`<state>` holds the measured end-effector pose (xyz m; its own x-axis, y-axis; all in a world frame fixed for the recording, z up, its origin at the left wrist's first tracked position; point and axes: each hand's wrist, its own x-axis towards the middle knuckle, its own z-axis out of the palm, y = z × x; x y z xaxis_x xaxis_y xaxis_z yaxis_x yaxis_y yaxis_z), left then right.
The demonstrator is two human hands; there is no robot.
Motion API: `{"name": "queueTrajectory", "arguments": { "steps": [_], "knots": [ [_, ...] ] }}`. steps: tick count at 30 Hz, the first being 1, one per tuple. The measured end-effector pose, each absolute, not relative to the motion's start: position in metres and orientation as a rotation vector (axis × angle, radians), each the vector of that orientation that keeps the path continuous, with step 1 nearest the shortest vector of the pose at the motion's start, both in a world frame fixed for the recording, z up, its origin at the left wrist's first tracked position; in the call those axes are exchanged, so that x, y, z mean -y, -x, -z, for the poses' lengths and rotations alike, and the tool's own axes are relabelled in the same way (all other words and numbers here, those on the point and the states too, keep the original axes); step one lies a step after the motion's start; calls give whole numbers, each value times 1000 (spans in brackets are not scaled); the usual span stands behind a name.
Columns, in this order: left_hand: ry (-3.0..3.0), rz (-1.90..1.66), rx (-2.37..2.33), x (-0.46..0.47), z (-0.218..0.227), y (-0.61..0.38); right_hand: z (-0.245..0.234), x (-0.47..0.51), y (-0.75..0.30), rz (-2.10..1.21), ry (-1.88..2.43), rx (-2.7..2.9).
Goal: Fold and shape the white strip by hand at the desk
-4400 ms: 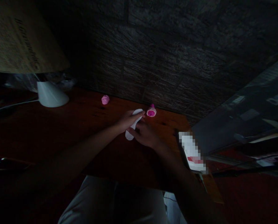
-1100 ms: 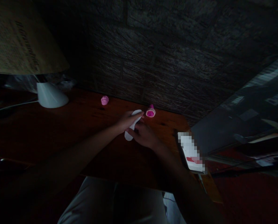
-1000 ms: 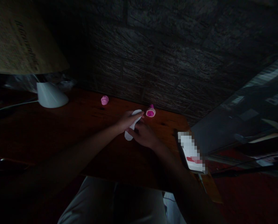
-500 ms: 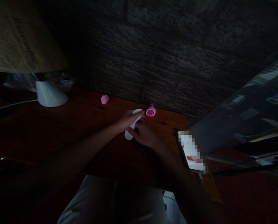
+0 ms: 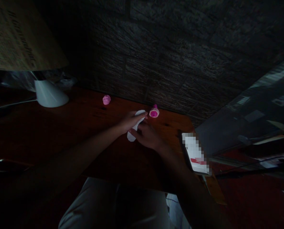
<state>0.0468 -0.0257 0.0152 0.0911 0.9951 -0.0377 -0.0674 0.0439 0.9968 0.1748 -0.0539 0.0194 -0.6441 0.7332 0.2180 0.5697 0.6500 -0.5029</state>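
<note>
Both hands hold a long, smooth white piece that looks like modelling clay (image 5: 131, 136), slanted over the wooden table. My left hand (image 5: 129, 122) grips its far part, with the thumb laid along the top. Against its nearer part, my right hand (image 5: 147, 135) presses with the thumb, its other fingers curled at the side and partly hidden. Just beyond the fingertips sits a small magenta piece with a pale rim (image 5: 154, 113). A round pink lump (image 5: 106, 100) rests farther left, near the wall.
On the left stands a lamp with a white base (image 5: 50, 94) and a printed paper shade (image 5: 24, 38). A phone with a lit, blurred screen (image 5: 194, 152) lies at the table's right side, a cable at its lower end. The dark stone-patterned wall (image 5: 156, 57) rises behind the table.
The view has shifted very slightly. Both hands keep nearly the same hold on the white clay-like piece, and the pink pieces stay in place.
</note>
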Motion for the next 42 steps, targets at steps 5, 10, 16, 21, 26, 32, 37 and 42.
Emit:
{"name": "queueTrajectory", "arguments": {
  "steps": [5, 10, 16, 21, 26, 32, 37, 42],
  "knots": [
    [-1167, -1145, -1107, 25, -14, -47, -21, 55, -174, -567, 1048, 2484],
    [-1156, -1131, -1125, 25, -15, -47, -23, 55, -174, -547, 1033, 2497],
    [-1166, -1130, -1121, 26, -17, -48, -20, 55, -175, -534, 1001, 2456],
    [-1199, -1126, -1116, 26, -15, -47, -19, 55, -175, -546, 1021, 2466],
    [-1231, -1125, -1111, 25, -15, -46, -19, 54, -175, -544, 1023, 2471],
    [-1258, -1108, -1125, 25, -14, -46, -18, 53, -175, -538, 1009, 2477],
    [-1283, -1098, -1135, 25, -14, -45, -19, 54, -174, -539, 1020, 2487],
    [-1333, -1084, -1151, 26, -15, -44, -20, 54, -174, -540, 1026, 2505]
  ]
}}
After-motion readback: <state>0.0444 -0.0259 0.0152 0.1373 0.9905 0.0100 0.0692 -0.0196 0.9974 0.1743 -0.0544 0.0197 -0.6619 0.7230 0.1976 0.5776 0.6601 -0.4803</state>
